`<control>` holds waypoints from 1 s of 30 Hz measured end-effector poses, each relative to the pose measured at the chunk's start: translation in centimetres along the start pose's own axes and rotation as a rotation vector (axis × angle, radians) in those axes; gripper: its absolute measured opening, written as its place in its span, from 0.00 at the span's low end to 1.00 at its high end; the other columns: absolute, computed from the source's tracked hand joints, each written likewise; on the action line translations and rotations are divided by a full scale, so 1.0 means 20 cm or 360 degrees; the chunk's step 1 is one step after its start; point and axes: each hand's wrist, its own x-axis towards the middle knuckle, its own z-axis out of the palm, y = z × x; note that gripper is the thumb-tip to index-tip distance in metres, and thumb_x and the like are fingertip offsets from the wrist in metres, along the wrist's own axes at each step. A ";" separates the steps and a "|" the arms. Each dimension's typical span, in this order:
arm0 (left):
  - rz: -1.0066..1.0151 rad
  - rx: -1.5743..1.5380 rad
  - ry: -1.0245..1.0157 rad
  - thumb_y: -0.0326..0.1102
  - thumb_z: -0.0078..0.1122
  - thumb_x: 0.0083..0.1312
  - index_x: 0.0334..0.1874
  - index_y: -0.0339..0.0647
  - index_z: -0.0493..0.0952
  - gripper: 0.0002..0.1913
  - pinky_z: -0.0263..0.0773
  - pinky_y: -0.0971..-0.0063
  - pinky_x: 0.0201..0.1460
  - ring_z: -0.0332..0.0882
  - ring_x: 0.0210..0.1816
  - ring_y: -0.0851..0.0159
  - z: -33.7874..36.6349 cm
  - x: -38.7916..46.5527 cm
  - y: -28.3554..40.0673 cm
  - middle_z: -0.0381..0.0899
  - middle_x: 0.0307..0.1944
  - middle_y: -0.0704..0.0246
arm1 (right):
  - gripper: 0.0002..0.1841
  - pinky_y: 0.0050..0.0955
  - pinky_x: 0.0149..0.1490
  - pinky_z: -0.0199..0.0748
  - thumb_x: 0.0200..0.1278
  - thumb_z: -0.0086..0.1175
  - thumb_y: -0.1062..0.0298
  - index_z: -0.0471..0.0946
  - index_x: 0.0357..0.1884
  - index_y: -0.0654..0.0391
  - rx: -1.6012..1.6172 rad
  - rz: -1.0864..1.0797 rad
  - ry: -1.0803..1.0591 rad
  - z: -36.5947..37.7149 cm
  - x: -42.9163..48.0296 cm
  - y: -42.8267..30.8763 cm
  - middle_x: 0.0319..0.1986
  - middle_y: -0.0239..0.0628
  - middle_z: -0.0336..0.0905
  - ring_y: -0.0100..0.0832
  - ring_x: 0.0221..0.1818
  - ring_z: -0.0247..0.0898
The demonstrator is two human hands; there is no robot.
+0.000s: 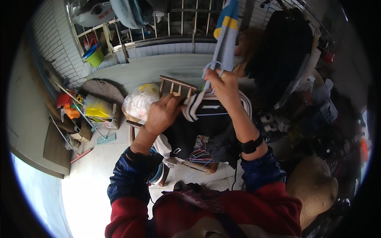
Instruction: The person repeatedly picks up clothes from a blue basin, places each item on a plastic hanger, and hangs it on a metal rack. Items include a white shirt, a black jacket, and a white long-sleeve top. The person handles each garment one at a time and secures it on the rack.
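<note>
My right hand [226,89] grips a light-blue plastic clothes hanger [221,66] near its hook. From the hanger a black garment [187,131] hangs in front of me, with a cream-and-black striped ribbed collar [192,110]. My left hand [162,114] is closed at the left side of that collar and seems to pinch the cloth; its fingertips are partly hidden. Below the garment, several thin wire hangers [201,156] lie in a tangle over a low wooden frame [195,166]. Behind the hands stands a chair with a wooden slatted back [178,82].
A white plastic bag [141,102] sits left of the chair back. Dark clothes [279,50] hang at the right. A grey, yellow and blue cloth [226,38] hangs ahead. A squeegee [82,155], a mop [106,139] and a plastic crate [108,120] stand at left.
</note>
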 end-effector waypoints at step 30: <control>-0.0407 -0.0002 0.0411 0.31 0.63 0.58 0.41 0.39 0.76 0.10 0.72 0.62 0.32 0.77 0.32 0.45 -0.02 0.20 0.27 0.79 0.30 0.56 | 0.26 0.36 0.54 0.67 0.56 0.62 0.50 0.78 0.48 0.61 -0.0739 -0.0867 -0.0403 -0.53 0.12 -0.30 0.41 0.43 0.75 0.38 0.49 0.70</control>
